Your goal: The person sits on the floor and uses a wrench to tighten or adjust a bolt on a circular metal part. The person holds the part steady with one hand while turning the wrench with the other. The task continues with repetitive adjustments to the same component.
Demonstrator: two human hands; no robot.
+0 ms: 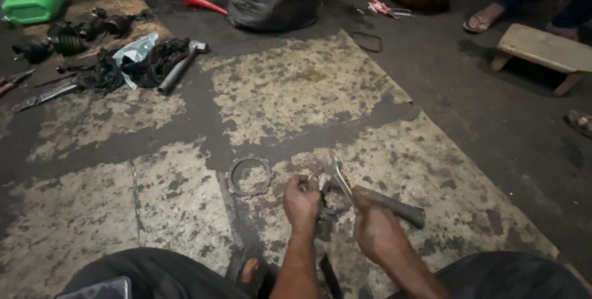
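Between my fingers, low centre: left hand [302, 203] clamps dark metal part [325, 217]. Right hand [373, 228] fisted round hammer [376, 197], handle running right, head up-left above part. I note ring [249, 176] lying just left of left fingers.

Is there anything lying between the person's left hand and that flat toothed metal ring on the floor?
Nothing visible does. The left hand is just right of the flat toothed metal ring, with only bare stained floor between them.
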